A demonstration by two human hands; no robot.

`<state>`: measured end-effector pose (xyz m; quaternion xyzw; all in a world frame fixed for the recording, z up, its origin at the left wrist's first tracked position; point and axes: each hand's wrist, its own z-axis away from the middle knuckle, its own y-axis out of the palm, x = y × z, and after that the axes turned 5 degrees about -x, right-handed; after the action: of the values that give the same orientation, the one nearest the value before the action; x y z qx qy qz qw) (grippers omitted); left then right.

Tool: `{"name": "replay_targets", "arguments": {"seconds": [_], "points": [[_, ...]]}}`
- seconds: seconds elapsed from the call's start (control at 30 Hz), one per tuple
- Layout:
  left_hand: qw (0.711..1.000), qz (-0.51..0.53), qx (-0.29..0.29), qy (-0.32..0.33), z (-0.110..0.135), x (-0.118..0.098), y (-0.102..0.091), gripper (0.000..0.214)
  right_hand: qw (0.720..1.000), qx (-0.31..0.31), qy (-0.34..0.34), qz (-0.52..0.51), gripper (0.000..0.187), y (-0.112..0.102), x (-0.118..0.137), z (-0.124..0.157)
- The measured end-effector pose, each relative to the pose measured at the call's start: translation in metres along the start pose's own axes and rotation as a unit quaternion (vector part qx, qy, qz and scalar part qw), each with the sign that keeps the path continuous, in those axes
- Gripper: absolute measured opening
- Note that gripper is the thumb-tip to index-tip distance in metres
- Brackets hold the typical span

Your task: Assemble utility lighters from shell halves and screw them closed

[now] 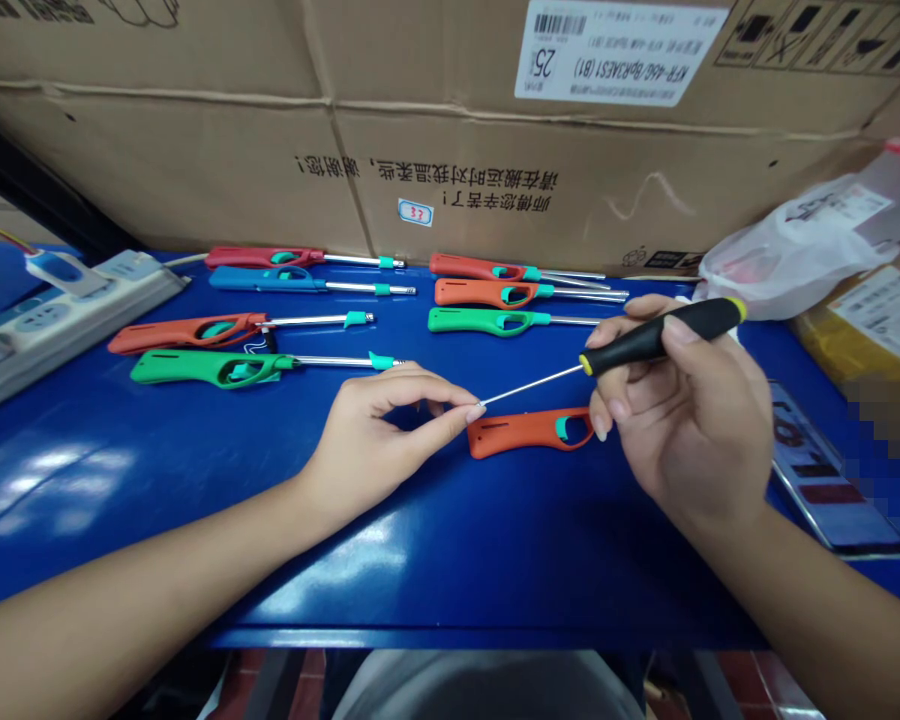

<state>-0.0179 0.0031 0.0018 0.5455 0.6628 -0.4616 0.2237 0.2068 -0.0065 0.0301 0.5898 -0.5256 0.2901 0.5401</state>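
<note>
My right hand [686, 420] grips a screwdriver [664, 335] by its black handle with yellow ends. The thin metal shaft slants down to the left. At its tip, the thumb and forefinger of my left hand [390, 420] pinch together on the screwdriver's end; whether something small is between them I cannot make out. Just below the shaft lies an orange lighter [521, 434], a long-necked one with a teal trigger, flat on the blue table [450, 560]. My right hand hides its far end.
Several more long-necked lighters lie in two groups, among them a green lighter [195, 369] and a blue lighter [277, 279]. A power strip [82, 300] is at left. A large cardboard box [420, 130] closes off the back. A plastic bag [787, 245] and phone [832, 480] lie at right.
</note>
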Motion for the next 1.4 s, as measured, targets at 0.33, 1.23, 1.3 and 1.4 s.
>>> {"name": "replay_targets", "arguments": {"seconds": [0.33, 1.23, 1.3, 1.4], "points": [[0.997, -0.036, 0.049, 0.052, -0.001, 0.003, -0.001, 0.020, 0.995, 0.007, -0.051, 0.086, 0.013, 0.001, 0.002, 0.006], [0.961, -0.157, 0.225, 0.048, 0.019, 0.003, 0.007, 0.034, 0.923, 0.124, -0.283, 0.228, 0.016, 0.027, -0.005, 0.017], [0.961, -0.156, 0.225, 0.048, 0.020, 0.003, 0.007, 0.035, 0.922, 0.124, -0.282, 0.235, 0.016, 0.026, -0.005, 0.017], [0.961, -0.156, 0.224, 0.050, 0.020, 0.003, 0.007, 0.034, 0.919, 0.122, -0.284, 0.246, 0.015, 0.025, -0.004, 0.018]]}}
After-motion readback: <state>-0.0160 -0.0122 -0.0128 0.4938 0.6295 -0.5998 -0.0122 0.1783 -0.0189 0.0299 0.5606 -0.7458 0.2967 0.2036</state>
